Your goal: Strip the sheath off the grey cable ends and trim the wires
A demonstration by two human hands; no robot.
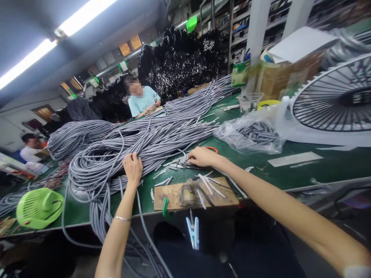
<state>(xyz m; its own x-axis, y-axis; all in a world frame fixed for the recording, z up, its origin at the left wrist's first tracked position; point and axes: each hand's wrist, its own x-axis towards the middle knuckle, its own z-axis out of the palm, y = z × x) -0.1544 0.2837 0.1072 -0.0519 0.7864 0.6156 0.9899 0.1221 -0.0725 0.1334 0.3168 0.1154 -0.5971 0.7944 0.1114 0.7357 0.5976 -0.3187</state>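
Observation:
My left hand (133,168) rests on a large bundle of grey cables (95,166), its fingers curled round cable at the near side. To the right, my right hand (203,157) is low over the table with fingers pinched together. A grey cable end (183,153) reaches towards those fingertips; what they hold is hidden. An orange loop (213,149), perhaps a tool handle, shows behind this hand, and dark metal lies under it. White and grey offcuts (166,181) are scattered between my hands. Nearer me is a wooden board (166,193) with a taped block, white strips and black leads.
A plastic bag of short grey tubes (255,133) lies right, beside a large fan (342,96). A light green fan (40,208) is at left. A blue clip (193,231) hangs at the green table's (261,175) front edge. Two people sit across and left.

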